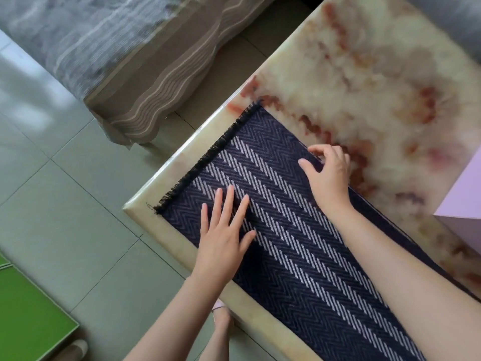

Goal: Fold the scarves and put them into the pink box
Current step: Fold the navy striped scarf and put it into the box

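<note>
Box [462, 201] near scarf [286, 243], bed [104, 48] beyond table [364, 74]

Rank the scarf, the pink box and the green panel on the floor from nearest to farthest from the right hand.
1. scarf: its far edge is gripped by the right hand.
2. pink box: on the table, to the right.
3. green panel: far lower left.

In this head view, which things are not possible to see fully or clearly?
Pink box: head view, cut by the right edge; its opening is out of frame.
Scarf: near end runs off the bottom edge; the right forearm covers part.
Right hand: its own curled fingers hide whether it pinches the scarf's edge.
</note>
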Demonstrator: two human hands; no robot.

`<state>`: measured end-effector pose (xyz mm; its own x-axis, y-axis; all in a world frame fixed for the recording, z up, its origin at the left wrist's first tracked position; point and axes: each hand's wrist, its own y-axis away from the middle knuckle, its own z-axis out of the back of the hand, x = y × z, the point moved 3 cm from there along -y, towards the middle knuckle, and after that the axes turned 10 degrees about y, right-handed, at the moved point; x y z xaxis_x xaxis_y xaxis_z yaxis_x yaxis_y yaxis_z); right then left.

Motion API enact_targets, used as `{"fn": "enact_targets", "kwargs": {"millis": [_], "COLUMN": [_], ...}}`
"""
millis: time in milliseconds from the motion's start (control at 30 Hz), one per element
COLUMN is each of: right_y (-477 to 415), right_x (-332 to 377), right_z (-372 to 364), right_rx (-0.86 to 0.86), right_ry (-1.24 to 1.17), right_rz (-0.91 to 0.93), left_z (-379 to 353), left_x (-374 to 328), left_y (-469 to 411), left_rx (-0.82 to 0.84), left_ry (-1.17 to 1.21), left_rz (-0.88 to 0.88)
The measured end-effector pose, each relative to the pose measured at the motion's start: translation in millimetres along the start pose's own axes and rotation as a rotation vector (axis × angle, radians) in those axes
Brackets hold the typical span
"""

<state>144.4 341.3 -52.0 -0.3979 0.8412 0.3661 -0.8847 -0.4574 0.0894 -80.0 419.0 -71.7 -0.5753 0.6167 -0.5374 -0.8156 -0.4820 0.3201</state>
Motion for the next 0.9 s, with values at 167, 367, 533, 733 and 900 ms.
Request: {"fn": "enact_targets", "kwargs": {"millis": [167, 367, 533, 733, 900], "right_y": [21, 36, 35, 34, 24], "right_x": [-74, -114, -122, -133, -134], "right_z": [27, 40, 40, 38, 37], "right_rx": [0.098, 0.181, 0.124, 0.108, 0.0], "right_ry": [0.03, 0.079, 0.03, 0.034, 0.153], "right_rz": [-0.154, -0.162, -0.162, -0.189, -0.202], "left_z": [-5, -5, -21, -34, -34], "left_x": [-10, -47, -95, -107, -107], "left_y": [-11, -42, -83, -121, -128], "left_rx": [0.044, 0.114, 0.239, 0.338, 0.305], "left_ry": [-0.057, -0.14, -0.254, -0.327, -0.322], "left_rz": [0.096, -0.076, -0.248, -0.253, -0.256]}}
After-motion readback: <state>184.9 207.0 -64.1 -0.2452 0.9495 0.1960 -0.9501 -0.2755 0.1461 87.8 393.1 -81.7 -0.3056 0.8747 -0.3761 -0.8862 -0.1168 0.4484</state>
